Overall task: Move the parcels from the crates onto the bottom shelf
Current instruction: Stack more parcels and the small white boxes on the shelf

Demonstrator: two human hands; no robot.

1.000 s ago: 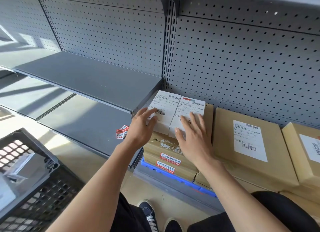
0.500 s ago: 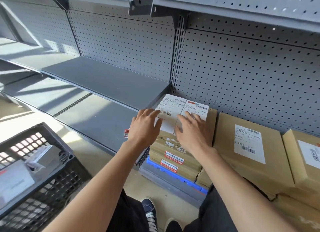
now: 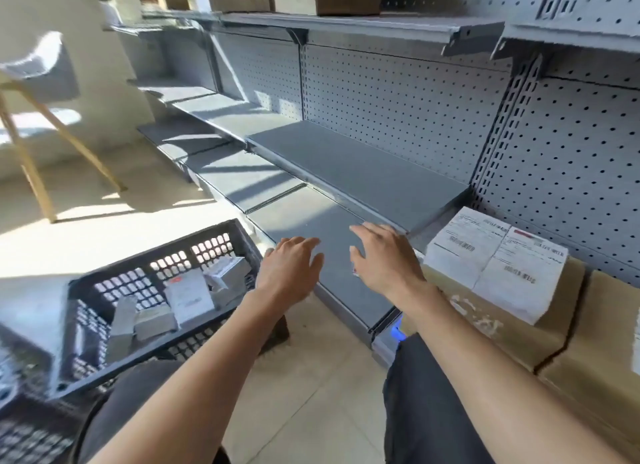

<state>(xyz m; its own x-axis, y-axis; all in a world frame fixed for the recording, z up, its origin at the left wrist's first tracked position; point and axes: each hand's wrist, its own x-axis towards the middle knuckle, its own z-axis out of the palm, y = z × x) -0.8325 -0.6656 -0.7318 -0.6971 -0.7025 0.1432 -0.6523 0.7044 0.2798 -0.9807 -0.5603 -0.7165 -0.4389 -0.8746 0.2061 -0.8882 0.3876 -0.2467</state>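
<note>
From the head cam, both hands were empty with fingers spread loose, the left hand (image 3: pixel 291 269) and right hand (image 3: pixel 384 259) hovering side by side over the front edge of the bottom shelf (image 3: pixel 311 221). That grey shelf had lots of bare room to the left of the stack. Two white labelled parcels (image 3: pixel 495 262) sat side by side, touching, on brown boxes (image 3: pixel 512 325) at the right. The black crate (image 3: pixel 145 252) on the floor at left held more parcels (image 3: pixel 188 299), kinda blurry.
</note>
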